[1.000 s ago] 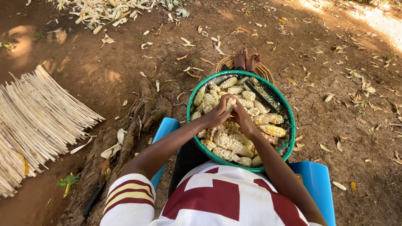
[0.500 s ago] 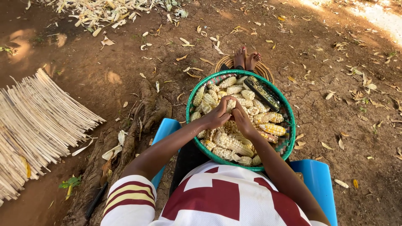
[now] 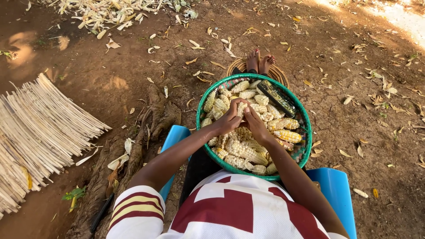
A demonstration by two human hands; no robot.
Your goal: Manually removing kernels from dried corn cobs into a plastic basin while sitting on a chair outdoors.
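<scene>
A green round basket rests on my lap, filled with several pale and yellow corn cobs. My left hand and my right hand meet over the middle of the basket, both closed around one pale corn cob held between them. A dark flat rectangular object lies on the cobs at the basket's far right. My bare feet rest beyond the basket on a woven mat.
I sit on a blue chair over bare brown earth. A bundle of pale split sticks lies at left, tree roots run beside the chair, and husks are piled at the top.
Both hands have lifted slightly and shifted toward the far side of the basket, still together on the cob.
</scene>
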